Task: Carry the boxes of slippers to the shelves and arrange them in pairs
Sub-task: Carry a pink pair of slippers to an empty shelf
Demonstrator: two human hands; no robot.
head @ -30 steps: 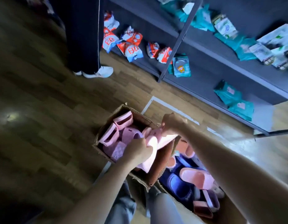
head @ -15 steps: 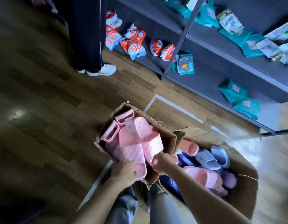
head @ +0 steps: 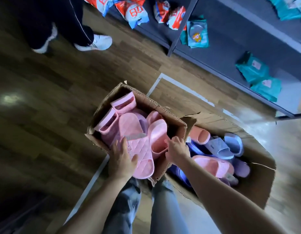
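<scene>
Two hands work at one small box [head: 165, 107] of pink slippers that stands open on the wooden floor [head: 45, 98]. The left hand [head: 121, 160] holds a quilted pink slipper [head: 139, 149], with the thumb on its strap and the fingers along its left side; the toe of this slipper sticks out over the near wall of the box. The right hand [head: 177, 150] pinches with curled fingers the near end of a smooth pink slipper [head: 157, 134], which lies just beside the quilted one inside the same box. More pink slippers [head: 112, 119] stand on edge at the far left corner. A large box [head: 257, 188] touches the small one on the right and contains blue slippers [head: 220, 146], a coral slipper [head: 199, 134] and a pink one [head: 212, 163]. Beyond the boxes a dark shelf [head: 227, 53] carries teal packets [head: 252, 70] and red packets [head: 134, 10]. Another person's white shoe [head: 99, 43] is on the floor near the shelf.
</scene>
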